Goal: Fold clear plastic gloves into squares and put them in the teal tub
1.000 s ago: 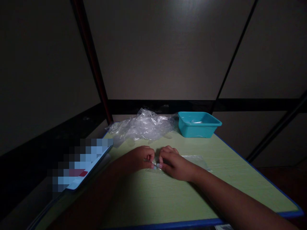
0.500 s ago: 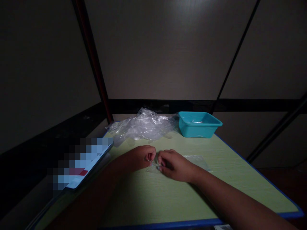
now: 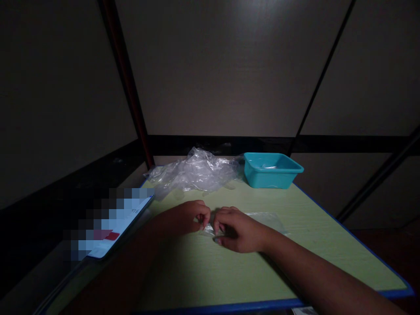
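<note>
A small clear plastic bag [image 3: 267, 218] lies flat on the table, running beneath my right hand and out to its left. At the bag's left end, my left hand [image 3: 193, 215] has its fingers bent down in a pinch on the film. Close beside it, my right hand [image 3: 238, 229] is curled over the same end, thumb and index finger closed around the edge. The two hands are a small gap apart. My right palm hides the middle of the bag, and whether anything is inside it I cannot tell.
Crumpled clear plastic [image 3: 200, 170] is heaped at the back of the green table [image 3: 203, 275]. A turquoise basin [image 3: 271, 179] with something clear inside stands at the back right. On the left leans a lit tablet-like screen [image 3: 121, 227], partly blurred out. Dark panels rise behind.
Both hands have shifted slightly at the bag's left end. My left fingers now point further down, and my right thumb sits a little lower and nearer to me.
</note>
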A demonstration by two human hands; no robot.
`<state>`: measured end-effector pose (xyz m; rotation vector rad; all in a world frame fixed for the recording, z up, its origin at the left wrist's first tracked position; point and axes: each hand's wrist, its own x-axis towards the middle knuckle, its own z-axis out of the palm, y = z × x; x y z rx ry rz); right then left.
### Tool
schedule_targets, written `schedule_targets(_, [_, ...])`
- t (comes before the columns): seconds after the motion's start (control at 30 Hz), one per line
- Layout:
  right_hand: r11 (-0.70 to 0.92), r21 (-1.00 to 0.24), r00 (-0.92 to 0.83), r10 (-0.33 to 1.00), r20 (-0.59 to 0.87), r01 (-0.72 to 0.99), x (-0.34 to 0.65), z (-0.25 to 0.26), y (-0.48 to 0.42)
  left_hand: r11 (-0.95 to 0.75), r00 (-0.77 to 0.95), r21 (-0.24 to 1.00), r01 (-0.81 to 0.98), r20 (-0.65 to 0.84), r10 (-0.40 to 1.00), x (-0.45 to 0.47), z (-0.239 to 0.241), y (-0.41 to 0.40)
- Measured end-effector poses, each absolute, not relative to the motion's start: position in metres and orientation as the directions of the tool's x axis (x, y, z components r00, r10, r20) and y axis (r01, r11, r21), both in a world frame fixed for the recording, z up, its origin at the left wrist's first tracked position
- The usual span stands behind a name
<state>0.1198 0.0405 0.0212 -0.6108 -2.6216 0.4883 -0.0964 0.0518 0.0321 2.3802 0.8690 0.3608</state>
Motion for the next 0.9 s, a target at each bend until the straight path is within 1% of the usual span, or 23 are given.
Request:
schedule_targets(0.17, [0.851, -0.417, -0.838, 0.459, 0.294, 0.320, 0.120, 0.021, 0.041, -0.617, 0.750, 0.587, 0.524, 0.026, 0.661, -0.099, 0.035, 0.049])
schedule_targets(0.33, [0.836, -0.453, -0.817, 0.478, 0.324, 0.310, 0.122, 0.023, 0.042, -0.568, 0.668, 0.559, 0.604, 0.034, 0.743, -0.094, 0.040, 0.044])
schedule_targets(0.43, [0.807, -0.455, -0.758, 0.551, 0.349, 0.376, 0.126, 0.027, 0.045, -0.578, 0.617, 0.531, 0.620, 0.126, 0.777, -0.090, 0.041, 0.046])
schedule_targets(0.53, [0.761, -0.405, -0.673, 0.643, 0.366, 0.507, 0.131, 0.028, 0.048, -0.623, 0.570, 0.435, 0.650, 0.264, 0.778, -0.087, 0.036, 0.048])
schedule_targets(0.6, [0.728, -0.367, -0.647, 0.684, 0.336, 0.579, 0.133, 0.026, 0.049, -0.630, 0.562, 0.372, 0.682, 0.285, 0.777, -0.086, 0.030, 0.048])
schedule_targets(0.67, [0.711, -0.337, -0.665, 0.701, 0.258, 0.618, 0.135, 0.023, 0.049, -0.605, 0.554, 0.345, 0.718, 0.242, 0.796, -0.087, 0.025, 0.048])
schedule_targets(0.77, [0.705, -0.320, -0.709, 0.694, 0.127, 0.632, 0.137, 0.020, 0.049, -0.571, 0.565, 0.346, 0.745, 0.129, 0.815, -0.088, 0.022, 0.046])
schedule_targets(0.9, [0.707, -0.319, -0.738, 0.674, 0.031, 0.631, 0.139, 0.023, 0.049, -0.588, 0.611, 0.342, 0.733, 0.047, 0.790, -0.089, 0.025, 0.046])
